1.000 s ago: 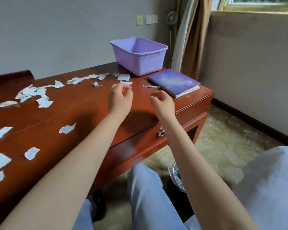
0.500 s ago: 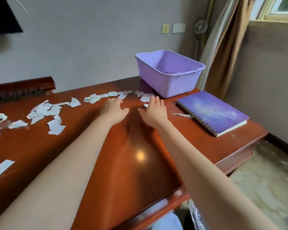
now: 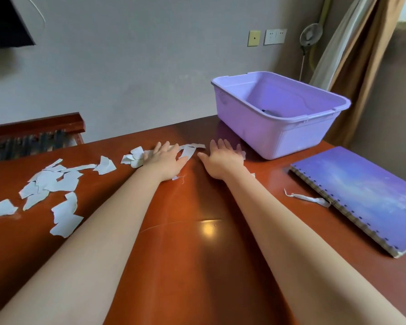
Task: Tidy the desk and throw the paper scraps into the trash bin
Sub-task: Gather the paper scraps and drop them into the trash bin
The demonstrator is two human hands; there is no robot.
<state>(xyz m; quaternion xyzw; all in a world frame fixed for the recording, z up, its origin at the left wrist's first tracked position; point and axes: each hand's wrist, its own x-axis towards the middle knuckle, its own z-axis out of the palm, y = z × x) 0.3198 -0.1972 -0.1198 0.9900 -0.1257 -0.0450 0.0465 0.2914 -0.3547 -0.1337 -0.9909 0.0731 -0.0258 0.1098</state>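
Showing red-brown desk (image 3: 197, 254) against grey wall (image 3: 127, 66), scraps (image 3: 56, 181) strewn left, purple tub (image 3: 291, 134) and notebook (image 3: 361, 195) right. Left hand (image 3: 165, 160) flat, fingers straight, pressing scraps; right hand (image 3: 223, 160) flat on desk beside tub, holding nothing.

The left forearm (image 3: 99, 228) and right forearm (image 3: 281, 233) reach straight forward, nearly parallel. The left hand (image 3: 165, 160) lies palm down, fingers straight and together, thumb spread rightward. The right hand (image 3: 223, 161) lies palm down just beside it, fingers straight, thumb pointing left, the thumbs apart.
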